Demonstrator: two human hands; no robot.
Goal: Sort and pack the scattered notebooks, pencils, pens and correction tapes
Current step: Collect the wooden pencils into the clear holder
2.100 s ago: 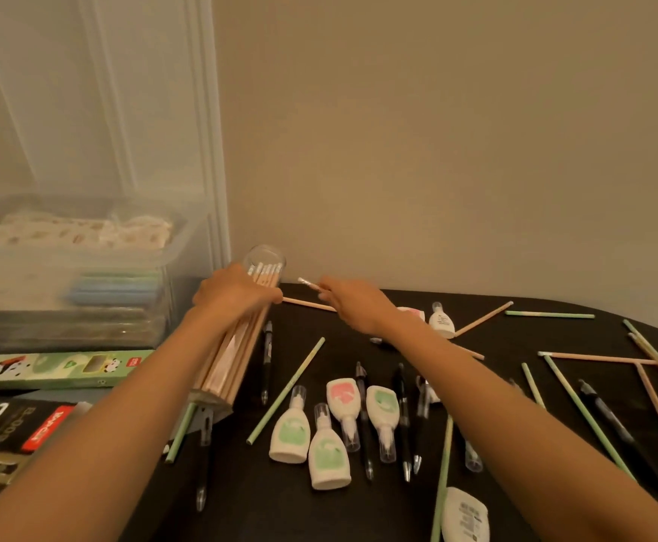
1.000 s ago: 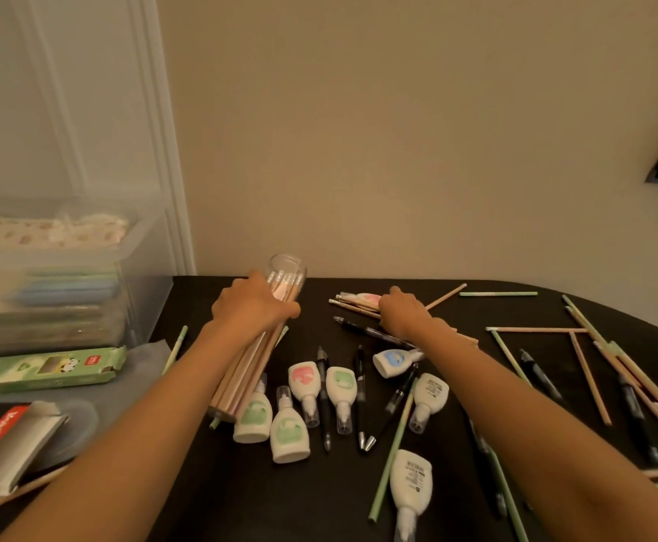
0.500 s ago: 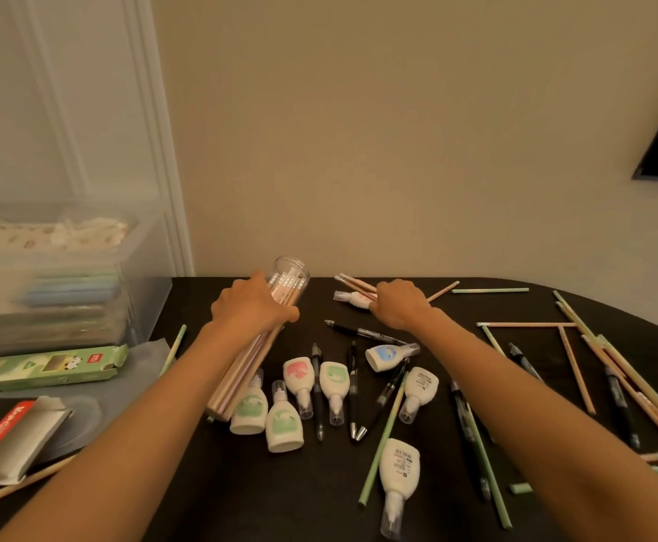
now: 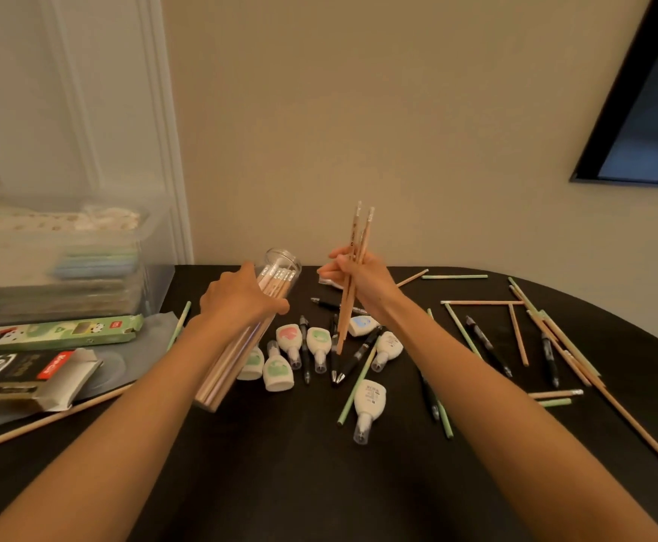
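- Wooden pencils (image 4: 359,236), two of them, are standing nearly upright in the right grip (image 4: 358,283), eraser ends up and points down over the pens (image 4: 362,349). They are probably being squared up so that they slide in together.
- Left grip (image 4: 241,303) is wrapping its fingers round a clear tube (image 4: 282,264) that is already carrying pencils. It is tilting the open mouth up and toward the other grip, likely to offer an easy target.
- Right grip is pinching the pair at about mid-length, fingers curled tight around them; neither grip is lying released.
- Correction tapes (image 4: 290,340) are lying bunched on the black surface (image 4: 319,483) just beside the tube's lower end, and more loose pencils (image 4: 517,334) are lying scattered well to the right.
- Notebooks (image 4: 92,264), blurred, are sitting stacked in the clear bin (image 4: 155,248) at far left.
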